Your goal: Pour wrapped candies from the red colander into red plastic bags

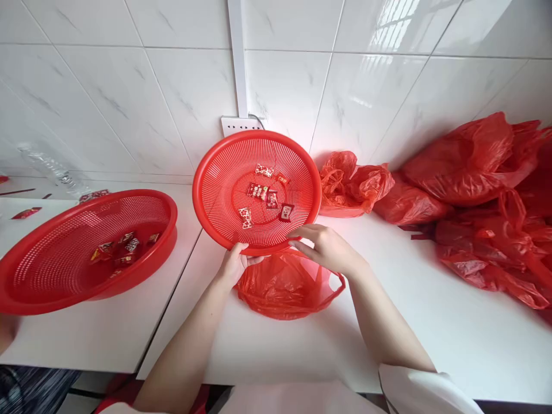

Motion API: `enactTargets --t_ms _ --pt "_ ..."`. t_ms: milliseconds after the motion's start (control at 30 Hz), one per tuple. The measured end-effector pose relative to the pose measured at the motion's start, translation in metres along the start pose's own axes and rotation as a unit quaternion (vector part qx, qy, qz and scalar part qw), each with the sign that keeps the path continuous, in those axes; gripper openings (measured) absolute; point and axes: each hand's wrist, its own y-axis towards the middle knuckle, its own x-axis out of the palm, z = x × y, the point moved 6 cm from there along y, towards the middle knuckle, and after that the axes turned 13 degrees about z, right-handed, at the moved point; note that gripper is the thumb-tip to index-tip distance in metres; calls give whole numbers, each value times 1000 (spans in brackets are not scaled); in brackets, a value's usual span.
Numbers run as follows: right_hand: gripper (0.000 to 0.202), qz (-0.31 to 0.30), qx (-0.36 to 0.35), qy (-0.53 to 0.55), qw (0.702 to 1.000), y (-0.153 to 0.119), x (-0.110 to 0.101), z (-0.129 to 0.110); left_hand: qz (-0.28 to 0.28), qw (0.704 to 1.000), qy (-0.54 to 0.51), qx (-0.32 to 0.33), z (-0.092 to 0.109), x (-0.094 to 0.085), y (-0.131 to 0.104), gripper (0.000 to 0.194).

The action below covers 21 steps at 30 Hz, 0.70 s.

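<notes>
- Presently, your left hand [234,265] and right hand [325,244] both clamp the near rim of the red basket [215,213], tilted over the open red bag [288,290].
- Several wrapped sweets [271,199] are left inside it; how much is already done, I cannot tell.
- The bag's bottom is hidden; the neighbouring basket [47,276] is cut off at left.

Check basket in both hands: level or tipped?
Tipped: the held basket faces the camera, far rim raised, near rim low at the fingers; packets lie inside.
</notes>
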Motion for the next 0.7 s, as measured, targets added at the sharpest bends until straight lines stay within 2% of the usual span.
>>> enactTargets --t_ms 133,267,367,533,600,700 --pt "23 18 16 -48 999 1 0 18 7 998 -24 56 1 5 -3 20" --pt "22 20 -7 -66 998 3 13 24 35 995 -23 94 3 8 -9 40" --pt "26 9 -7 -55 998 4 25 23 39 995 -4 92 -1 13 -14 43" --pt "48 -22 -29 -9 999 1 51 15 5 997 33 70 -16 21 -21 42" --pt "48 -38 -26 -2 999 -1 62 15 3 997 44 62 -21 21 -22 43" --pt "42 -41 19 23 999 -2 71 21 10 997 56 61 -25 19 -20 44"
